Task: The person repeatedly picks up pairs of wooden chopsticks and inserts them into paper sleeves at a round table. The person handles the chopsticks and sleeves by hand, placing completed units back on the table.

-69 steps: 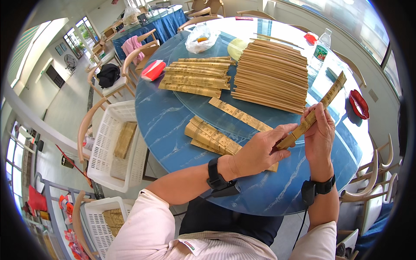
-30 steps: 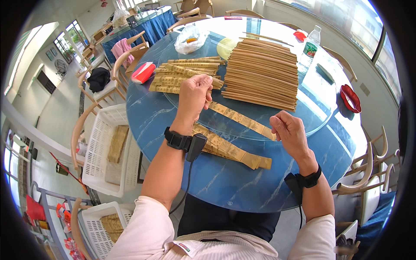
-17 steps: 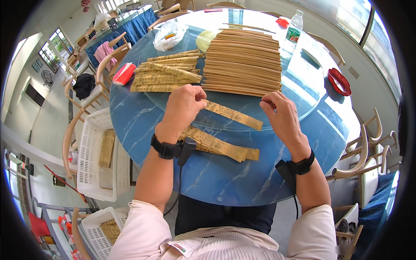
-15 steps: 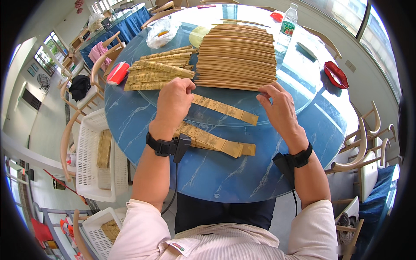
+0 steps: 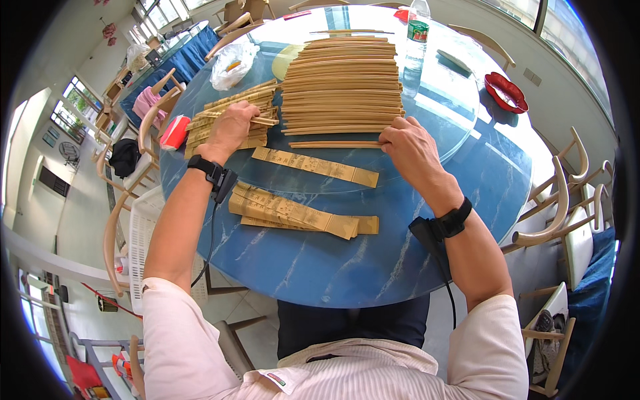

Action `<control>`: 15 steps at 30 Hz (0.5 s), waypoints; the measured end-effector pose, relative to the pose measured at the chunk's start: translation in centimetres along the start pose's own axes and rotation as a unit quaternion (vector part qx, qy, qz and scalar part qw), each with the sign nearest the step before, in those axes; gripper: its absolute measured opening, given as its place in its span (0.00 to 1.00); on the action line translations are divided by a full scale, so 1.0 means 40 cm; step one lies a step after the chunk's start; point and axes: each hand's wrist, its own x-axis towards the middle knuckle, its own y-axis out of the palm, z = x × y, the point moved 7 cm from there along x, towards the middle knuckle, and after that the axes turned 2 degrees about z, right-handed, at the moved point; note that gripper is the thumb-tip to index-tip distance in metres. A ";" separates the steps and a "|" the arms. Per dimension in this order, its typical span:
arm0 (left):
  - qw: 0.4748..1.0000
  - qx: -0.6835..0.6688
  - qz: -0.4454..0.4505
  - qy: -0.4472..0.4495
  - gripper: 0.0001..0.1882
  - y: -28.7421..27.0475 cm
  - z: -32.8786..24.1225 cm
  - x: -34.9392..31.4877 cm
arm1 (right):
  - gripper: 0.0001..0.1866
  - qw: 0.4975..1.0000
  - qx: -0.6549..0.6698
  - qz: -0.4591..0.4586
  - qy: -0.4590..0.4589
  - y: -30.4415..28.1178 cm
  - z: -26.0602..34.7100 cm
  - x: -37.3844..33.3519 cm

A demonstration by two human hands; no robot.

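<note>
We see the right hand at the near edge of the neat row of bamboo slips, its fingers curled and pinching the right end of a single slip that lies just in front of the row on the blue round tabletop. The left hand rests on the looser heap of slips to the left, its fingers bent down over them; whether it actually grips one we cannot tell. Nearer the person lie one printed strip and, closer still, a small stack of printed strips. A plastic bottle and a red dish stand farther off, with a white crate beside the tabletop.
</note>
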 end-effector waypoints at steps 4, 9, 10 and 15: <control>0.997 -0.038 -0.044 0.046 0.14 -0.023 0.001 0.009 | 0.05 1.000 -0.009 0.016 -0.004 -0.017 0.006 -0.007; 0.990 0.049 -0.129 -0.001 0.16 -0.067 0.043 0.001 | 0.05 0.999 0.018 0.029 -0.015 -0.014 0.003 -0.012; 0.987 0.078 -0.135 -0.021 0.17 -0.064 0.055 -0.015 | 0.05 0.999 0.029 0.038 -0.012 -0.014 0.006 -0.009; 0.979 -0.175 -0.046 -0.097 0.14 -0.085 -0.072 -0.078 | 0.05 0.996 0.006 0.082 0.024 -0.021 0.002 -0.009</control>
